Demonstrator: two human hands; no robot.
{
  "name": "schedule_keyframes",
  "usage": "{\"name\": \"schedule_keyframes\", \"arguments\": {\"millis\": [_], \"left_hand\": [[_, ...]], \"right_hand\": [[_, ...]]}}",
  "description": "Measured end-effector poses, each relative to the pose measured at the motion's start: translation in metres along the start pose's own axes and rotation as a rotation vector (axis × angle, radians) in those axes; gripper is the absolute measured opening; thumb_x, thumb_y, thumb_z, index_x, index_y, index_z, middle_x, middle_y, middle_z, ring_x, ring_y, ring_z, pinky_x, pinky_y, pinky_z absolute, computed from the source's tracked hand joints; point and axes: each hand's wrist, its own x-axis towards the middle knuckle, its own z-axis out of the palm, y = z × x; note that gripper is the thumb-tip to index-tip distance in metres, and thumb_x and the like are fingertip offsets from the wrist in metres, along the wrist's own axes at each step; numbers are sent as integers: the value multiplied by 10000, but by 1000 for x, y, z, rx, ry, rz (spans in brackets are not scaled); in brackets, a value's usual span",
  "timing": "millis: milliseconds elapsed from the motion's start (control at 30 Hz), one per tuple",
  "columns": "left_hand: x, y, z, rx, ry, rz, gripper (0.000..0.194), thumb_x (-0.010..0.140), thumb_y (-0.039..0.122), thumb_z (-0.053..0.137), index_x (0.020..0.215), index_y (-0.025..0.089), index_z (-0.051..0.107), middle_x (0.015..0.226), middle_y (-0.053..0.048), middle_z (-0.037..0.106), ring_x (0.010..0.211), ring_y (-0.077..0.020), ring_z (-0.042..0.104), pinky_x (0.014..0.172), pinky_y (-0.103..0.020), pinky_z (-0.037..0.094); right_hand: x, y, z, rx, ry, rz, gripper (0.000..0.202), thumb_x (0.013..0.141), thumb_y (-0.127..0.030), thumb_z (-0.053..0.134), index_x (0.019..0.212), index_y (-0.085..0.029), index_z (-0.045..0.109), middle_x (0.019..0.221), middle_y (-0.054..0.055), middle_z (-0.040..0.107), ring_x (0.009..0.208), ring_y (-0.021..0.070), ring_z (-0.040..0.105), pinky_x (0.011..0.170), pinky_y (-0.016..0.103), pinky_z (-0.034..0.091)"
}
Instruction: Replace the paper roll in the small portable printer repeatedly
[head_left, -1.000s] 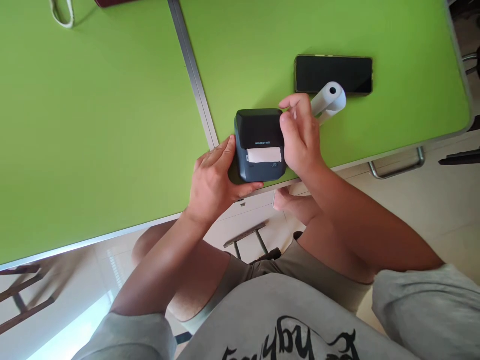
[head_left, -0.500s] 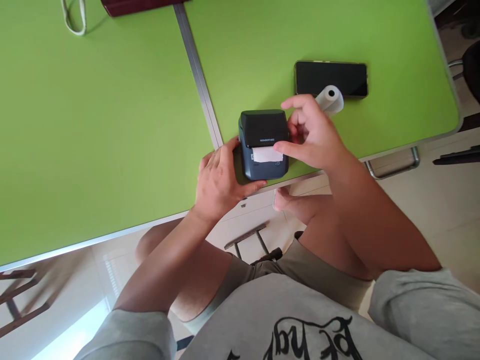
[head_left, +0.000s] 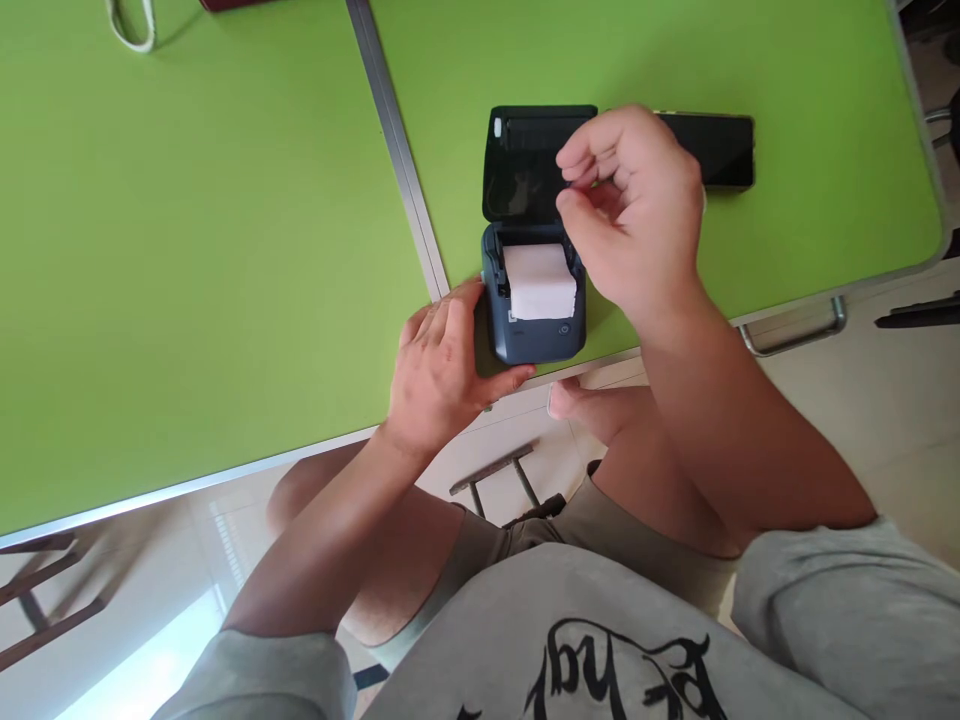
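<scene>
A small dark blue label printer (head_left: pixel 536 342) sits near the table's front edge. Its black lid (head_left: pixel 525 165) is swung back, showing a white paper roll (head_left: pixel 540 280) inside, with the loose end hanging over the front. My left hand (head_left: pixel 442 365) rests against the printer's left side and front corner, thumb and fingers spread around it. Above the printer's right side is my right hand (head_left: pixel 634 205), fingers curled and thumb apart from them, beside the raised lid. Nothing shows between those fingers.
A black phone (head_left: pixel 716 150) lies behind my right hand, partly covered by it. The green table (head_left: pixel 225 250) has a metal seam (head_left: pixel 401 150) left of the printer. A white cord loop (head_left: pixel 135 30) and part of a dark red object (head_left: pixel 225 3) are at the far left.
The printer's lid has swung open and away from me, uncovering the paper roll. My right hand has moved up and now hides the separate white roll's place. My left hand has stayed by the printer.
</scene>
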Motion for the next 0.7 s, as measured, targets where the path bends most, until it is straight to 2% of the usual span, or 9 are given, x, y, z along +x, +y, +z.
{"name": "schedule_keyframes", "arguments": {"millis": [133,233,400,500,567,667,700], "left_hand": [[0,0,0,21,9,5,921,913,868,497,1496,157,450,1372,-182,699,1293,-336,674,1101,-466,505],[-1,-1,0,24,32,20,949,897,897,474,1487,154,457,1366,-185,702,1280,-330,682,1105,-469,508],[-1,-2,0,40,33,24,972,883,925,438,1491,166,453,1376,-188,700,1290,-336,677,1092,-481,518],[-1,-2,0,53,45,34,967,901,922,395,1475,146,458,1362,-195,705,1286,-338,683,1080,-481,524],[-1,-1,-1,51,44,39,962,908,916,394,1468,137,463,1363,-200,703,1289,-341,682,1081,-484,526],[-1,-1,-2,45,18,23,939,913,891,452,1484,145,455,1374,-193,699,1291,-342,678,1087,-492,528],[0,0,-2,43,9,16,934,915,882,467,1489,146,453,1376,-191,698,1293,-342,676,1090,-494,528]], "right_hand": [[-1,2,-2,-29,-2,-26,213,816,-78,652,880,-281,637,902,16,674,836,174,646,669,327,558],[0,-2,-7,-34,-66,-44,203,835,-102,610,867,-299,650,930,25,678,860,197,648,674,350,564],[1,-12,-7,-303,-321,3,149,817,-138,646,841,-282,675,871,10,714,724,210,605,726,419,498],[5,-18,-5,-452,-435,72,130,784,-178,725,864,-280,714,751,-8,681,641,188,553,708,396,457],[10,-26,-7,-563,-561,139,207,770,-204,767,948,-307,746,728,-16,670,618,180,548,678,362,426],[20,-40,-15,-659,-787,198,378,848,-232,700,1211,-329,738,950,10,771,735,214,655,646,326,380],[23,-44,-17,-663,-823,199,409,877,-234,660,1272,-322,722,1042,22,788,802,232,687,650,325,377]]}}
